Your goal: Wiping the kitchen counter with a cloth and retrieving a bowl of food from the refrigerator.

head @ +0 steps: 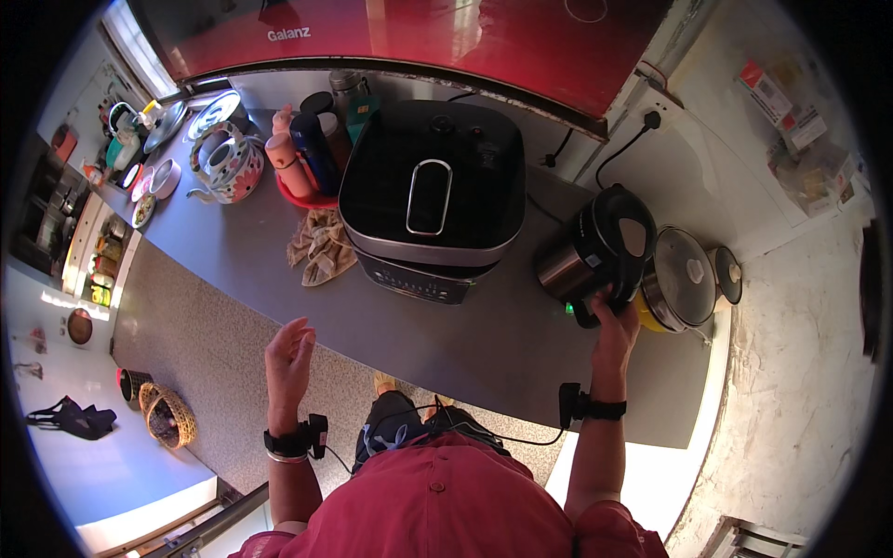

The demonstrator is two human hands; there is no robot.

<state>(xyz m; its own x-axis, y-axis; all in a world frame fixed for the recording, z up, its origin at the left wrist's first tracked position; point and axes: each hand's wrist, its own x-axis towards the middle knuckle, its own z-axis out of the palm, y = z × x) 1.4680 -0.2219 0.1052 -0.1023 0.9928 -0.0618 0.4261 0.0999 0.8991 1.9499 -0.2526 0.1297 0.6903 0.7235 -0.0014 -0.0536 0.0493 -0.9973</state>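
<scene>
On the right, my right hand [614, 324] grips the lower handle of a black and metallic electric kettle [575, 251], which leans over the grey counter [446, 342]; whether its base touches the counter I cannot tell. A small green light shows below it. My left hand [288, 359] is raised near the counter's front edge, holding nothing, its fingers partly curled. Between the two hands and farther back stands a black multicooker [432, 188] with a closed lid. A crumpled brown cloth [323, 247] lies at its left side.
Left of the cooker are a red tray [303, 197] with bottles, a floral teapot [234, 167] and small bowls [165, 178]. A glass-lidded pot [680, 279] stands close beyond the kettle on the right. A red Galanz appliance [418, 35] overhangs the back. A wicker basket [167, 416] sits lower left.
</scene>
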